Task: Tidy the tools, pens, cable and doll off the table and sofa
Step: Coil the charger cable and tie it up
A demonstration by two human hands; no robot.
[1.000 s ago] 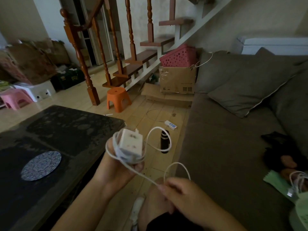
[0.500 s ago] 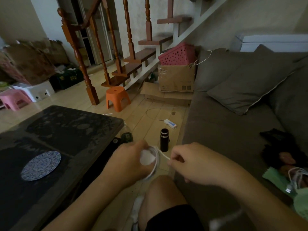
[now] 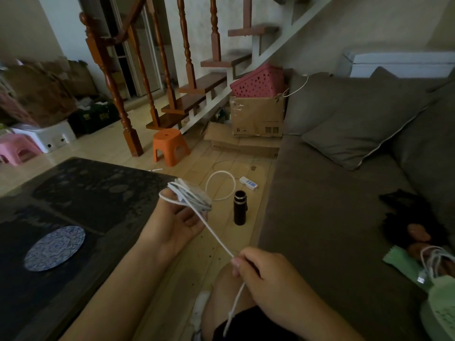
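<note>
My left hand holds a bundle of white cable wound round its fingers, above the floor between the dark table and the grey sofa. A loop of the cable stands out to the right of the bundle. One strand runs down to my right hand, which pinches it over my knee; the loose end hangs below. A dark-haired doll lies on the sofa seat at the right, beside a green cloth and another coiled white cable.
A black bottle stands on the floor by the sofa, a white power strip behind it. A patterned round coaster lies on the table. An orange stool, cardboard boxes, a pink basket and wooden stairs stand behind. A green basket sits at lower right.
My left hand turned palm up and rose with the cable wound on it. My right hand drew back toward my knee, pulling one strand taut.
</note>
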